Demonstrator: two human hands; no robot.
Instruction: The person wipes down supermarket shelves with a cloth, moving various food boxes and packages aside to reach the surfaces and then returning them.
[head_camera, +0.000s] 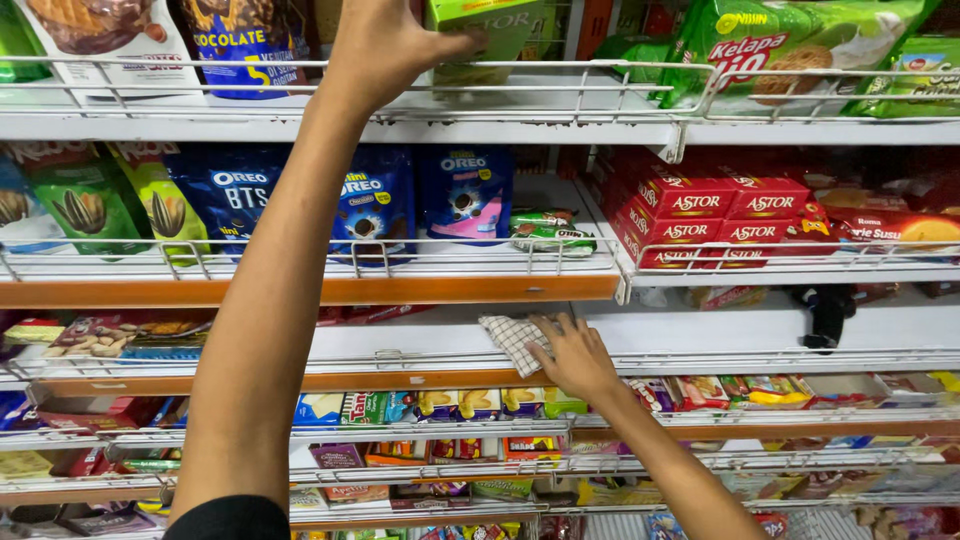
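Note:
My left hand (385, 45) reaches up to the top shelf and grips a green box (480, 30) of snacks, thumb across its front. My right hand (572, 352) rests lower down on a white shelf (400, 345), fingers pressing a checkered cloth (512, 340) flat against the shelf surface. The left arm crosses in front of blue cookie pouches (465, 195) on the second shelf.
Wire-fronted store shelves hold packaged snacks: red boxes (700, 215) at right, green bags (85, 200) at left, a green packet (552, 232) lying flat, small boxes on lower shelves. A dark object (828, 315) lies on the shelf at right.

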